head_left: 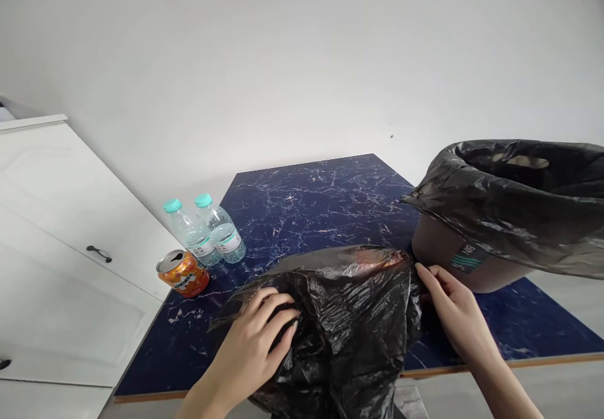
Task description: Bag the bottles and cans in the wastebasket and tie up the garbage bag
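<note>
A black plastic bag [349,318] lies crumpled over the front part of the table, its lower end hanging past the front edge. Something reddish shows faintly through the thin plastic near its upper right corner. My left hand [257,337] has its fingers curled into the bag's left side, gripping the plastic. At the bag's right corner, my right hand [448,299] pinches the film between thumb and fingers. Just beyond that hand stands a brown bin [434,249] with a "BIN" label, lined with another black bag [509,217] folded over its rim.
Two clear bottles with turquoise caps, the left bottle [195,236] and the right bottle [224,230], stand at the table's left edge. An opened orange soda can [184,274] is before them. The blue marbled table [311,205] meets a white wall; a white cabinet [70,249] stands left.
</note>
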The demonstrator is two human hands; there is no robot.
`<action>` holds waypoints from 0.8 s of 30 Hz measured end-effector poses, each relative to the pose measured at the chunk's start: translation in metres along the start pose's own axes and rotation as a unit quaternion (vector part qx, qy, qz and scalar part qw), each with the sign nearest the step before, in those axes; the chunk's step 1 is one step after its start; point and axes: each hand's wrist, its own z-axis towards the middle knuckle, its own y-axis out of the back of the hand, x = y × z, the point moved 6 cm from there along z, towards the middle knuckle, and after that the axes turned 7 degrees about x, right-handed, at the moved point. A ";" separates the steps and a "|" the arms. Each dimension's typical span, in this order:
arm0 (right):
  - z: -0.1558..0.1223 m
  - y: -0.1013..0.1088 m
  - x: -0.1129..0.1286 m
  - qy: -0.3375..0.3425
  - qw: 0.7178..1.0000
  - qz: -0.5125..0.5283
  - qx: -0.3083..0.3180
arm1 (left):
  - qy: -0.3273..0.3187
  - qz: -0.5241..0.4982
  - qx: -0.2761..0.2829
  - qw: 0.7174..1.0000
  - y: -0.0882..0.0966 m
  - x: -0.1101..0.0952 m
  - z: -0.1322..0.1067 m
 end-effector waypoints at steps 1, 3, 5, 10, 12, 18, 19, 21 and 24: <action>0.000 0.000 0.000 0.002 1.000 0.000 0.000 | -0.013 0.009 0.020 1.000 -0.003 -0.003 0.001; 0.001 0.000 0.000 0.006 1.000 0.003 0.000 | -0.029 0.019 0.048 0.998 -0.007 -0.010 0.007; 0.001 0.000 0.000 0.009 1.000 0.006 -0.001 | -0.033 0.022 0.072 0.997 -0.012 -0.016 0.014; 0.001 0.000 -0.003 0.011 1.000 0.011 0.004 | -0.037 0.039 0.105 0.993 -0.033 -0.015 0.041; 0.001 0.000 -0.004 0.010 1.000 0.010 0.002 | -0.026 0.044 0.097 0.994 -0.039 -0.007 0.055; 0.001 0.000 -0.003 0.000 1.000 -0.009 0.001 | 0.060 0.050 -0.024 0.997 -0.020 -0.008 0.073; 0.001 0.000 -0.003 0.001 1.000 -0.007 0.003 | 0.063 0.044 -0.039 0.996 -0.016 -0.012 0.070; 0.002 -0.001 -0.003 0.004 1.000 0.005 0.008 | 0.050 0.024 -0.037 0.998 -0.014 -0.019 0.064; 0.002 -0.002 -0.003 0.010 1.000 0.017 0.014 | -0.034 -0.006 0.035 0.999 -0.025 -0.030 0.057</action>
